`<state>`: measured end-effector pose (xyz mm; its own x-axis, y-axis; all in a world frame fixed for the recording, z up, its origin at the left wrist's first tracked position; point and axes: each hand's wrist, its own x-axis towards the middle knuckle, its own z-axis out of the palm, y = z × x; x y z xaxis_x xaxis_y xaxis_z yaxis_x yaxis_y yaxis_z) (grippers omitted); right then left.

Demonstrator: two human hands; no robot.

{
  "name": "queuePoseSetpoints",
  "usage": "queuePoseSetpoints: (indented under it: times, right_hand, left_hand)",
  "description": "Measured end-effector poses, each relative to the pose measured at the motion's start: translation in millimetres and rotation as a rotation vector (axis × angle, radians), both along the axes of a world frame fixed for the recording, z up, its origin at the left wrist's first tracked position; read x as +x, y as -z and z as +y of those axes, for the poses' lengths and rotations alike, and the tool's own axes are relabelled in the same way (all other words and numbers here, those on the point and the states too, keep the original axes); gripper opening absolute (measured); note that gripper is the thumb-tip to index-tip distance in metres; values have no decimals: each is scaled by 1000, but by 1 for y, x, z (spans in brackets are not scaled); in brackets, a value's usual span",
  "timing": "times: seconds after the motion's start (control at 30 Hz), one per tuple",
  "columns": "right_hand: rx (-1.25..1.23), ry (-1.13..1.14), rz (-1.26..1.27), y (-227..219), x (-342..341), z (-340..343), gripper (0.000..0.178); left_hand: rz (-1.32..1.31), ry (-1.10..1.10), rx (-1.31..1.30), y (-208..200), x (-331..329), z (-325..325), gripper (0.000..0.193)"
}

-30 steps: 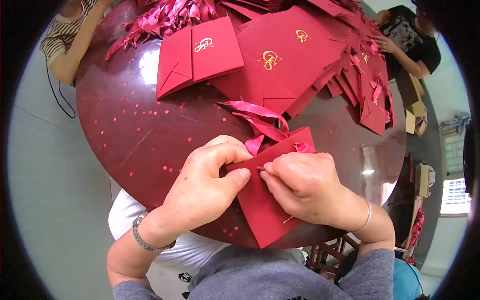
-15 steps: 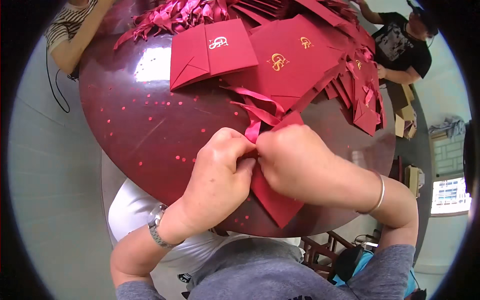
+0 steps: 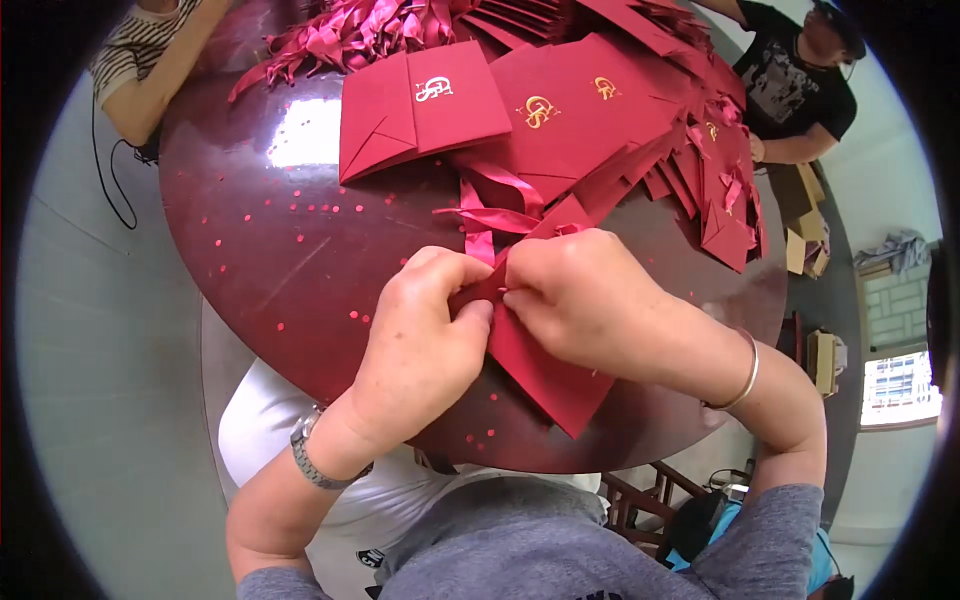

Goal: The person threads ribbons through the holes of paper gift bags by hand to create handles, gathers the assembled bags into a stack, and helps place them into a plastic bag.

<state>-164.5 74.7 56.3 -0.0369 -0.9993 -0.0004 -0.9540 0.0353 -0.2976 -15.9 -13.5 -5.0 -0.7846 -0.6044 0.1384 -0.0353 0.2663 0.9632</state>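
- While the left hand [image 3: 425, 335] pinches the near edge of a red paper bag [image 3: 545, 375] between thumb and bent fingers, the right hand [image 3: 600, 290] is curled against the bag's face, thumb and forefinger pressed together; a small pale tip shows beside them, but I cannot tell exactly what they pinch.
- The bag lies at the centre of the frame, slanting toward the lower right, partly covered by both hands.
- A pink ribbon [image 3: 479, 242] loops out just above the hands, its upper part near the pile behind.
- A metal watch [image 3: 312, 452] circles the left wrist, and a thin bracelet [image 3: 749, 372] circles the right.
- All this is over a dark, glossy round table [image 3: 320, 265], dotted with small red paper bits [image 3: 360, 209] left of centre.
- At the upper centre, a folded bag with a silver emblem [image 3: 377, 108] overlaps a stack of bags with gold emblems [image 3: 570, 135].
- A heap of ribbons [image 3: 350, 42] lies above them, at the top edge.
- At the upper right, more bags carry tied ribbons [image 3: 732, 192].
- A person in a striped shirt [image 3: 135, 52] is at the upper left; another in a black T-shirt [image 3: 795, 80] is at the upper right.
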Motion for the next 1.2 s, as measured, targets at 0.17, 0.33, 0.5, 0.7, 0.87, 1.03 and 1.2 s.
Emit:
queuePoseSetpoints:
  times: [0.17, 0.33, 0.5, 0.7, 0.87, 1.03, 1.2]
  right_hand:
    - [-133, 2, -286, 6, -4, 24, 9]
    - [-153, 179, -440, 7, 6, 33, 8]
    - [-218, 201, -456, 14, 10, 31, 10]
    - [-246, 205, -431, 15, 11, 27, 10]
    - [-108, 381, -614, 11, 14, 24, 13]
    - [-112, 278, -366, 8, 12, 15, 10]
    - [-90, 118, 147, 1, 27, 9, 13]
  left_hand:
    - [-28, 22, 74, -1, 1, -1, 13]
    - [-75, 34, 109, -14, 3, -4, 12]
    - [-149, 101, 290, -16, 5, -10, 11]
    - [-113, 115, 333, -15, 6, -9, 9]
    - [-53, 91, 314, -11, 5, -7, 11]
    - [65, 40, 190, -3, 4, 2, 14]
    - [125, -38, -128, 1, 2, 5, 16]
